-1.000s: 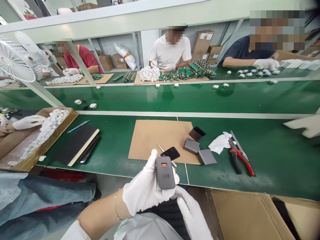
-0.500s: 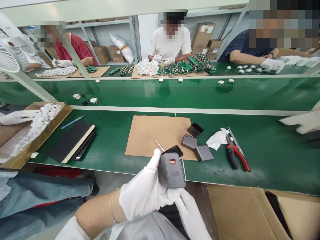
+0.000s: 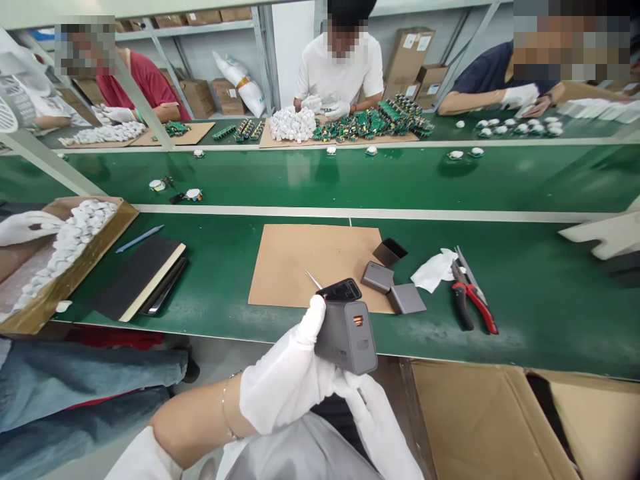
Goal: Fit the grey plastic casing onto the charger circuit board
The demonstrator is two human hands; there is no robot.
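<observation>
Just above the near edge of the green bench (image 3: pixel 225 293), the white-gloved left hand (image 3: pixel 287 383) is clasping a dark grey plastic charger block (image 3: pixel 346 337) while the right hand (image 3: pixel 380 423) is supporting it underneath, so both should be holding firmly, keeping the orange port visible.

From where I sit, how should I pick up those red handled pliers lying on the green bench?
Grip the red-handled pliers by the two handles, coming from above on the near side. The handles splay toward the bench's near edge with bare bench around them, while the jaw end points away, beside the white cloth.
</observation>
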